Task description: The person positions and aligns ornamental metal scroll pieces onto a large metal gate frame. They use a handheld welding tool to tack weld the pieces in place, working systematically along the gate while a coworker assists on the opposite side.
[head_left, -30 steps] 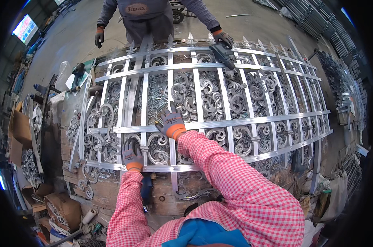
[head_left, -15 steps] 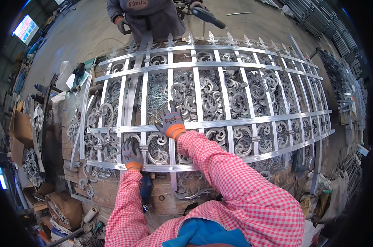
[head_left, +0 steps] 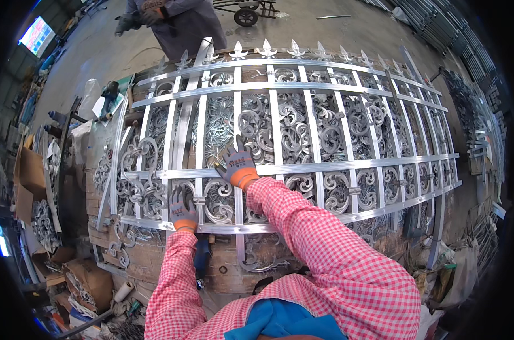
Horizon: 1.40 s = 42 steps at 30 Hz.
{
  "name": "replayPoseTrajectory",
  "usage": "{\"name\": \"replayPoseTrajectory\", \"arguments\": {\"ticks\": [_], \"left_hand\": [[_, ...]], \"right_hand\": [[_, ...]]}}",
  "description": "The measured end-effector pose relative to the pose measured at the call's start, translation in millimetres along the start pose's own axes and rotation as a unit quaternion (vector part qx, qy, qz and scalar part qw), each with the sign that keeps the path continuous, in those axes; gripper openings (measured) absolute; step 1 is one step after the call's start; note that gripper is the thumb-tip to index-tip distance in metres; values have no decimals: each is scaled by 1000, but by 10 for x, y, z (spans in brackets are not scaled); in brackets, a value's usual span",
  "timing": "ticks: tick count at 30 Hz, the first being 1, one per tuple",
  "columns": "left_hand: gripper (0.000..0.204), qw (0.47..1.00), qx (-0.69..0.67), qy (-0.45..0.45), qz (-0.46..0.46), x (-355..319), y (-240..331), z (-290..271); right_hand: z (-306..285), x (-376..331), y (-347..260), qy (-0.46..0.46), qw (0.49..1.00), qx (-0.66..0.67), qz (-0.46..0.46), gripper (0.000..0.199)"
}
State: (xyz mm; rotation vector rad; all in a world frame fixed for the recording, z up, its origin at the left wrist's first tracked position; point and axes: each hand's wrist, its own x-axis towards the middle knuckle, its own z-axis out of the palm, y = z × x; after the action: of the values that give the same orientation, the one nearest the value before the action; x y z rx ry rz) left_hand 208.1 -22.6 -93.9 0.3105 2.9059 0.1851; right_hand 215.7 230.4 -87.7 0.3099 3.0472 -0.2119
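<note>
A silvery metal fence panel (head_left: pixel 313 168), with spear-shaped tips along its far side and scrolls between its bars, lies flat over a wooden bench. My right hand (head_left: pixel 239 165), in a grey and orange glove, rests across the lower middle rail beside an upright bar, its fingers spread. Nearer and to the left, my left hand (head_left: pixel 183 214), gloved alike, lies by the front rail (head_left: pixel 251 229) with fingers stretched over a metal scroll (head_left: pixel 183 188). Neither hand is wrapped round anything. Under the bars show loose screws (head_left: pixel 214 126) and a heap of metal scrolls (head_left: pixel 291 133).
Across the bench stands a co-worker (head_left: pixel 190 25) with a dark hand tool (head_left: pixel 128 24). A wheeled cart (head_left: pixel 245 16) is behind. A power tool (head_left: pixel 109 93) lies at the bench's left corner, cardboard boxes (head_left: pixel 31 173) further left. Stacked metal bars (head_left: pixel 427 22) fill the far right.
The co-worker has moved to the left, and the dark tool has gone from their right side of the picture to the left. The cart shows more. My hands have hardly moved.
</note>
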Motion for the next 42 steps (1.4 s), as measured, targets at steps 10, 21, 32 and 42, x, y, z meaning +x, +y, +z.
{"name": "replayPoseTrajectory", "arguments": {"ticks": [10,21,32,42], "left_hand": [[47,989,-28,117,84,19,-237,198],[36,976,-70,168,118,55,-77,178],[49,986,-16,137,91,72,-221,222],[53,993,-33,97,54,-21,-141,147]], "right_hand": [[43,14,-43,-12,998,58,-5,63],[126,-428,477,159,955,248,21,52],[129,-2241,1406,103,985,8,139,78],[51,-2184,1346,28,980,-3,195,77]]}}
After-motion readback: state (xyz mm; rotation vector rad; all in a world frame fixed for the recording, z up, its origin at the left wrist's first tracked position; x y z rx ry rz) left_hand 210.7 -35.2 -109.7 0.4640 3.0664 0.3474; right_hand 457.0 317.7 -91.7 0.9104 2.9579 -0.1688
